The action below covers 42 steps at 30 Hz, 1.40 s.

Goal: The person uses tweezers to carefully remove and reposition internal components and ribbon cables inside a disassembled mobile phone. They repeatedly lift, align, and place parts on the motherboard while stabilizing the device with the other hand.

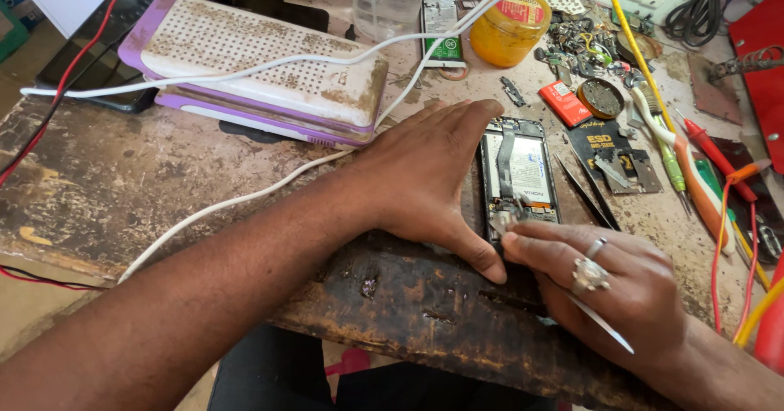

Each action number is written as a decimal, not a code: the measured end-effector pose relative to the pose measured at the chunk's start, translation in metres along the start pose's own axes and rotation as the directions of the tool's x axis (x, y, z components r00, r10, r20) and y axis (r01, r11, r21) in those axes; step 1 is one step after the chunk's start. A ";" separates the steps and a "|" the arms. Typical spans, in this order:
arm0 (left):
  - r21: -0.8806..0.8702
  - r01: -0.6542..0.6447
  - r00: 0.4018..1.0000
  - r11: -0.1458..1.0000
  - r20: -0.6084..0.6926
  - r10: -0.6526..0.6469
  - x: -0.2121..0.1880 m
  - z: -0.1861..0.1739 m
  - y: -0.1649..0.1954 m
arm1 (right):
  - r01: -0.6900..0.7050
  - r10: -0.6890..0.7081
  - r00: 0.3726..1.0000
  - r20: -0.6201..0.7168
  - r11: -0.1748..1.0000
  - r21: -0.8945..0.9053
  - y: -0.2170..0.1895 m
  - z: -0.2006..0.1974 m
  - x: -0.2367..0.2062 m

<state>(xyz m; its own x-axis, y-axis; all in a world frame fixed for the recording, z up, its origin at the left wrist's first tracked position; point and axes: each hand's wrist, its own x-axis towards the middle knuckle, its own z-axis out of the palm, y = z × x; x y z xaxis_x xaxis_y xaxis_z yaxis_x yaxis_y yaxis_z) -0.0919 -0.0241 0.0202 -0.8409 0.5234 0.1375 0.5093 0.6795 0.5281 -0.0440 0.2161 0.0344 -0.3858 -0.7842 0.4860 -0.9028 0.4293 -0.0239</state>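
An opened phone [519, 168], its back cover off, lies on the worn wooden bench [122, 182] with its battery and a flat ribbon cable showing. My left hand [425, 178] lies flat beside the phone's left edge, thumb along its near end, steadying it. My right hand [608, 284], with two rings, pinches a thin white pry tool [603, 326] and presses its fingertips into the phone's near end. The tool's tip is hidden under the fingers.
A white and purple stack of flat boxes [245, 60] sits at the back left with white cables [269, 68] across it. Black tweezers [590, 194], screwdrivers [702, 174], a yellow jar [508, 27], a clear container [388, 2] and small parts crowd the right and back.
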 end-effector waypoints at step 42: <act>0.011 -0.406 0.901 0.914 -0.164 0.402 -0.013 -0.004 0.003 | -0.448 0.561 0.824 -0.080 0.730 0.516 0.043 -0.015 -0.022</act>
<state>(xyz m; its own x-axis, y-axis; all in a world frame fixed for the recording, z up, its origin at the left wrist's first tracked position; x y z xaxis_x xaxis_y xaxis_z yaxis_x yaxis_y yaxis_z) -0.0797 -0.0310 0.0234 -0.5825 0.6605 0.4737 0.8089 0.4138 0.4177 -0.0718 0.2586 0.0361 -0.8094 -0.3696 0.4565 -0.5847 0.4336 -0.6857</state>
